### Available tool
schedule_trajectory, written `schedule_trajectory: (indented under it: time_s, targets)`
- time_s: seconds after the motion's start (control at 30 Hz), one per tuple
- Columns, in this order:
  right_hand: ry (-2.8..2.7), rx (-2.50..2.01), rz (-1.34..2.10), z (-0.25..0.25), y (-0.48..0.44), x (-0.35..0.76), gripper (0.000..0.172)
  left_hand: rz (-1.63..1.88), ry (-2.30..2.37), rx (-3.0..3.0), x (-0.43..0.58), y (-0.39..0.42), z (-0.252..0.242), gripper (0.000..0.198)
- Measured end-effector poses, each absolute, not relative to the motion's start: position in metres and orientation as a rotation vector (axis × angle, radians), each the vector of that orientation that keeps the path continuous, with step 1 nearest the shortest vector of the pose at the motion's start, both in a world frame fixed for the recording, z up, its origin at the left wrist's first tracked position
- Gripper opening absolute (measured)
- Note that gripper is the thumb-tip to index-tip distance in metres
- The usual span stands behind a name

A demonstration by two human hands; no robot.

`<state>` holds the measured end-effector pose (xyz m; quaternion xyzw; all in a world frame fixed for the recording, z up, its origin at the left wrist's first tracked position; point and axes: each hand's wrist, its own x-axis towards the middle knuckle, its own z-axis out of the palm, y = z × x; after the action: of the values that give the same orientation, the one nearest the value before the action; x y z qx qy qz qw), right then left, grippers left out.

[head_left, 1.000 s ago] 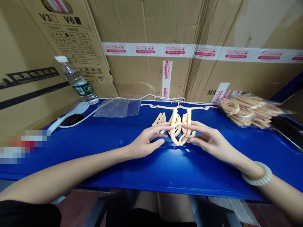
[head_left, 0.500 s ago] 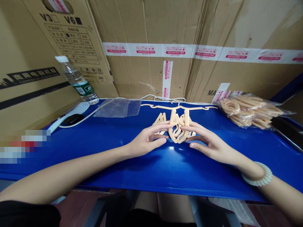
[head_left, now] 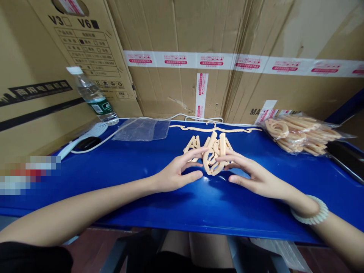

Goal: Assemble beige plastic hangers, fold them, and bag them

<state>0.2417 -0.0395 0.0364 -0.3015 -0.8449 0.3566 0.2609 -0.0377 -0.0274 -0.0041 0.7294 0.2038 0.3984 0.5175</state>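
Note:
A folded beige plastic travel hanger (head_left: 207, 163) lies on the blue table between my hands, its two arms pointing away from me. My left hand (head_left: 182, 167) is at its left side, fingers stretched out and index fingertip touching the left arm, thumb apart. On the other side my right hand (head_left: 250, 170) has its fingers spread, fingertips against the right arm and thumb free. Neither hand grips it. Just behind are more folded hangers (head_left: 193, 142), partly hidden by my fingers. Farther back an unfolded hanger (head_left: 193, 129) lies flat with its hook toward the cardboard.
A clear bag of beige hangers (head_left: 301, 132) lies at the right, beside a dark phone-like object (head_left: 347, 159). An empty plastic bag (head_left: 142, 129), a water bottle (head_left: 98, 102), a white brush (head_left: 96, 131) and a white cable (head_left: 113, 134) are at the left. Cardboard (head_left: 176, 87) walls the back.
The folded hanger has shifted slightly toward me, and its left arm now slants to the right, nearer the other arm. My fingers have loosened around it, with both hands nearly in place.

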Motion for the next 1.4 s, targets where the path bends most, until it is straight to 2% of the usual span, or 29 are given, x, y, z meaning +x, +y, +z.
schedule_trajectory:
  time_s: [0.13,0.47,0.7,0.83,0.97,1.4]
  targets:
    - [-2.279,-0.825,1.007,0.035,-0.039,0.243,0.053,0.937,0.468,1.816,-0.038,-0.027,-0.007,0.072]
    - [-2.104,-0.917,1.176,0.041,-0.039,0.247,0.055,0.963,0.533,2.015,-0.042,-0.027,-0.003,0.072]
    - [-2.055,-1.248,0.766,0.058,-0.018,0.289,0.063,1.100,0.798,2.326,-0.048,-0.022,-0.001,0.054]
    - [-2.317,-1.376,0.589,0.054,-0.007,0.315,0.072,0.868,0.907,2.518,-0.050,-0.024,-0.004,0.067]
    - [-2.482,-1.401,0.612,0.047,-0.004,0.321,0.087,0.619,0.988,2.580,-0.049,-0.029,-0.006,0.070]
    - [-2.618,-1.673,0.491,0.048,-0.005,0.314,0.099,0.294,0.951,2.764,-0.047,-0.032,-0.002,0.073]
